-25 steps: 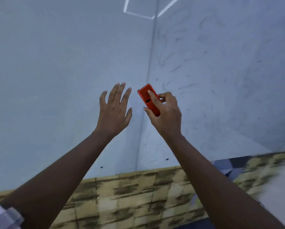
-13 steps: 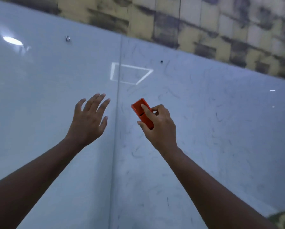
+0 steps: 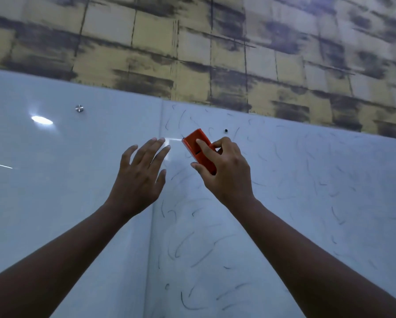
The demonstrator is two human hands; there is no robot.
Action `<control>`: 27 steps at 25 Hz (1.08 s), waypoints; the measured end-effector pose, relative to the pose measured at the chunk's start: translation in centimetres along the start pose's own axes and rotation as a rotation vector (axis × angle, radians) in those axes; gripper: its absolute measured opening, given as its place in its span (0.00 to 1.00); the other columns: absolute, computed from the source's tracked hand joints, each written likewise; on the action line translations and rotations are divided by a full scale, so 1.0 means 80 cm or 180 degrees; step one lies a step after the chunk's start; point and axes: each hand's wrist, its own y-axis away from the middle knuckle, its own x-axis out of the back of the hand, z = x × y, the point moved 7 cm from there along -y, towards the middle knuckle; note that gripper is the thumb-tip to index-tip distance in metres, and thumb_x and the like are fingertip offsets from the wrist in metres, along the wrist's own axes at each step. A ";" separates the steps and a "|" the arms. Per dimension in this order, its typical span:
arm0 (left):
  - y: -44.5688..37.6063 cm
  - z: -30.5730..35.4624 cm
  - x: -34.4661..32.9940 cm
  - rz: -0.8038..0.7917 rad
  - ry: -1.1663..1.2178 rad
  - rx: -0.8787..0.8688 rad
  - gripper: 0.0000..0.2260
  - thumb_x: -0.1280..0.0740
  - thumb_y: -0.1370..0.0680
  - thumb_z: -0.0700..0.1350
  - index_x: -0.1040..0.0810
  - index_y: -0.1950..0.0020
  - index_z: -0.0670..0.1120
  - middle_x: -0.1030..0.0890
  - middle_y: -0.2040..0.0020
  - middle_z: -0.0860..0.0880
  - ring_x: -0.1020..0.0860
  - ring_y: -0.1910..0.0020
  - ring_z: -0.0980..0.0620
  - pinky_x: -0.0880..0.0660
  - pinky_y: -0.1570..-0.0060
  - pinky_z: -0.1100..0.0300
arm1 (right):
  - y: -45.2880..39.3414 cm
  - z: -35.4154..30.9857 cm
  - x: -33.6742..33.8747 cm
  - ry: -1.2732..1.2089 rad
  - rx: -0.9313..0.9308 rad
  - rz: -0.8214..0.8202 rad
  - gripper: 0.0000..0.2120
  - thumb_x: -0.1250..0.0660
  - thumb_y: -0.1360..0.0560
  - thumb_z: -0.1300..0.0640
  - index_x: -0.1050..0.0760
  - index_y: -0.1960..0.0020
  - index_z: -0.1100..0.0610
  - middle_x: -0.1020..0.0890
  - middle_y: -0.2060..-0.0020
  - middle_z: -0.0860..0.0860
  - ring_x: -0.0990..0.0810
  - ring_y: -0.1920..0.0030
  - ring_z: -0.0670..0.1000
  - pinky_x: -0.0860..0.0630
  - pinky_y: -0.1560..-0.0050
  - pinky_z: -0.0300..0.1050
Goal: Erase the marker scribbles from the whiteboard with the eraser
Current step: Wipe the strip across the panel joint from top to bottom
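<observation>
Here, right hand point(image 3: 227, 171) gripping eraser point(image 3: 198, 146)

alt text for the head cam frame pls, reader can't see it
A right hand grips an orange eraser near the top of a whiteboard panel covered in thin dark marker scribbles. The left hand is open, fingers spread, over the cleaner panel to its left. Yellow-and-grey tiled wall above.

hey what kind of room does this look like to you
Probably an office, meeting room or classroom, though I can't be sure. A large glossy wall-mounted whiteboard in panels, fixed with a metal standoff, carries marker scribbles. The right hand holds an orange eraser. Patterned tile-look wall above.
</observation>
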 end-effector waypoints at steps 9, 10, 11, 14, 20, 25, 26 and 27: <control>-0.080 -0.027 -0.022 -0.0044 -0.0542 -0.0011 0.27 0.45 0.17 0.53 0.27 0.22 0.40 0.29 0.20 0.39 0.33 0.19 0.39 0.34 0.25 0.35 | -0.065 0.074 -0.063 0.0081 0.0045 0.0222 0.26 0.25 0.24 0.57 0.25 0.27 0.57 0.20 0.39 0.59 0.20 0.43 0.61 0.20 0.47 0.60; -0.091 -0.032 -0.026 0.0000 -0.0541 0.0109 0.27 0.45 0.17 0.52 0.27 0.23 0.39 0.29 0.21 0.39 0.33 0.19 0.39 0.33 0.25 0.35 | -0.072 0.082 -0.070 0.0049 0.0082 0.0245 0.26 0.24 0.24 0.59 0.24 0.27 0.57 0.20 0.38 0.59 0.20 0.42 0.62 0.21 0.43 0.61; -0.099 -0.036 -0.033 0.0023 -0.0504 0.0241 0.27 0.45 0.17 0.51 0.27 0.23 0.39 0.28 0.21 0.39 0.32 0.20 0.39 0.33 0.26 0.35 | -0.079 0.087 -0.075 0.0040 0.0166 0.0281 0.27 0.23 0.25 0.61 0.24 0.28 0.58 0.19 0.37 0.59 0.20 0.41 0.62 0.22 0.41 0.61; -0.098 -0.039 -0.064 0.0041 -0.0208 0.0392 0.25 0.46 0.16 0.50 0.27 0.23 0.38 0.27 0.22 0.39 0.30 0.21 0.39 0.30 0.27 0.36 | -0.097 0.099 -0.086 0.0108 0.0335 0.0368 0.28 0.21 0.28 0.62 0.24 0.29 0.58 0.19 0.38 0.60 0.19 0.41 0.63 0.23 0.40 0.62; -0.068 -0.049 -0.091 0.0325 0.0067 0.0472 0.25 0.49 0.14 0.45 0.31 0.20 0.36 0.31 0.20 0.39 0.33 0.19 0.42 0.40 0.19 0.46 | -0.135 0.124 -0.102 -0.0121 0.0405 0.0353 0.29 0.25 0.23 0.56 0.29 0.24 0.57 0.20 0.36 0.59 0.21 0.40 0.62 0.23 0.44 0.60; -0.064 -0.054 -0.085 0.0464 -0.0105 0.0628 0.25 0.49 0.14 0.45 0.30 0.20 0.37 0.30 0.20 0.40 0.33 0.19 0.42 0.35 0.21 0.43 | -0.166 0.116 -0.124 -0.0375 0.0058 0.0232 0.33 0.27 0.22 0.53 0.34 0.21 0.57 0.20 0.35 0.57 0.23 0.37 0.60 0.27 0.39 0.58; -0.062 -0.057 -0.085 0.0474 -0.0183 0.0706 0.25 0.49 0.14 0.46 0.30 0.20 0.37 0.30 0.20 0.40 0.33 0.19 0.42 0.35 0.21 0.43 | -0.170 0.109 -0.132 -0.0404 0.0025 0.0190 0.31 0.28 0.21 0.52 0.33 0.22 0.58 0.21 0.34 0.56 0.23 0.36 0.60 0.29 0.38 0.58; -0.061 -0.058 -0.085 0.0482 -0.0247 0.0785 0.25 0.49 0.14 0.46 0.31 0.20 0.38 0.31 0.19 0.40 0.34 0.19 0.42 0.35 0.21 0.42 | -0.171 0.103 -0.139 -0.0457 -0.0026 0.0157 0.29 0.29 0.21 0.51 0.32 0.23 0.58 0.21 0.33 0.56 0.24 0.35 0.60 0.30 0.37 0.58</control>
